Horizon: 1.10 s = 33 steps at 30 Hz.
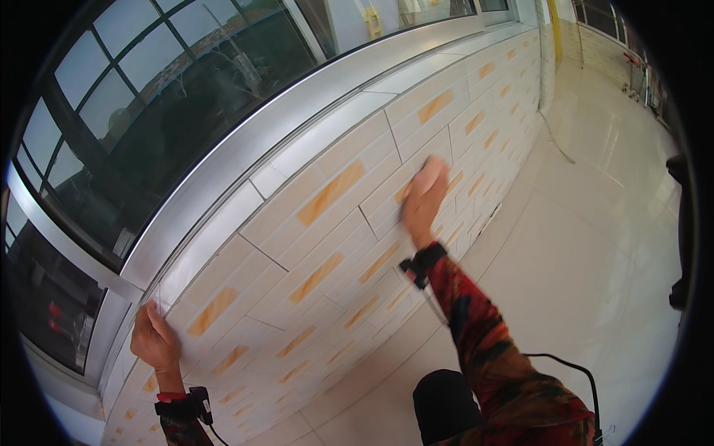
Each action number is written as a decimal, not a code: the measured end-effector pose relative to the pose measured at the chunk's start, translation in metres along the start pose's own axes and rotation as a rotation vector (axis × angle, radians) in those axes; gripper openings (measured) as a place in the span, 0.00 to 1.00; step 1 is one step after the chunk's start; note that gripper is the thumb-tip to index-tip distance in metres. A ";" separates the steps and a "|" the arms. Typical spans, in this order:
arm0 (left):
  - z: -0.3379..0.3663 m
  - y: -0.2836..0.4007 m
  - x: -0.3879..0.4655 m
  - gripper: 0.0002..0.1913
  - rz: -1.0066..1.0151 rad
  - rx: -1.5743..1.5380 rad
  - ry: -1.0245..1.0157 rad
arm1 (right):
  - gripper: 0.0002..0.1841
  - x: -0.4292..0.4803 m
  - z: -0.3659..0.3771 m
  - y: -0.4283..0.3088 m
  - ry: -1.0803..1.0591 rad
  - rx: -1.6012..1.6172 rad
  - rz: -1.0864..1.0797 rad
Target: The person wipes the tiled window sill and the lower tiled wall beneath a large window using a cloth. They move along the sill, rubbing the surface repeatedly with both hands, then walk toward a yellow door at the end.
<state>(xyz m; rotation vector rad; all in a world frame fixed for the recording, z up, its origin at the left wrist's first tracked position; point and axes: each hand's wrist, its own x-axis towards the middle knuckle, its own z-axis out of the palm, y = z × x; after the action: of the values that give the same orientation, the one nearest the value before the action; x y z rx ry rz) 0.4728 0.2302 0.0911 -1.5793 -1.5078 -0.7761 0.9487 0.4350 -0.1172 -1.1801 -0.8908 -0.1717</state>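
My right hand (427,198) is against the tiled wall (312,262), fingers curled and slightly blurred; whether something lies under its palm cannot be told. My left hand (155,337) rests with bent fingers on the edge of the white window sill (209,245), at the lower left. Whether it holds anything small is hidden. The wall tiles are cream with orange rectangles and dark joints between them. Both wrists carry black straps with small devices and cables.
Above the sill runs a silver metal window frame (234,139) with dark glass. Glossy pale floor tiles (580,223) lie to the right, with a thin cord (558,144) on them near the wall's far end. A yellow object (372,22) shows behind the glass.
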 end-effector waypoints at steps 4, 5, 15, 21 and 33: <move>0.001 0.001 -0.001 0.16 -0.007 -0.004 0.025 | 0.22 -0.118 -0.003 -0.091 -0.121 0.054 -0.143; 0.002 0.001 -0.001 0.16 -0.004 -0.002 0.035 | 0.18 -0.133 -0.012 -0.105 -0.395 0.248 -0.265; 0.005 0.002 -0.002 0.12 -0.043 0.016 0.048 | 0.09 -0.075 0.000 -0.176 -0.527 0.271 -0.874; 0.004 0.003 -0.002 0.11 -0.023 0.007 0.031 | 0.17 0.102 0.018 -0.100 0.197 0.176 -0.508; 0.005 0.005 -0.002 0.07 -0.014 -0.016 0.073 | 0.23 0.006 0.012 -0.225 -0.328 0.294 -0.975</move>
<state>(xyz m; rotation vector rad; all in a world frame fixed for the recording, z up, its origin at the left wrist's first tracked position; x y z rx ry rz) 0.4773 0.2334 0.0866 -1.5377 -1.4647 -0.8460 0.8227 0.3548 0.0514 -0.4225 -1.6727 -0.6199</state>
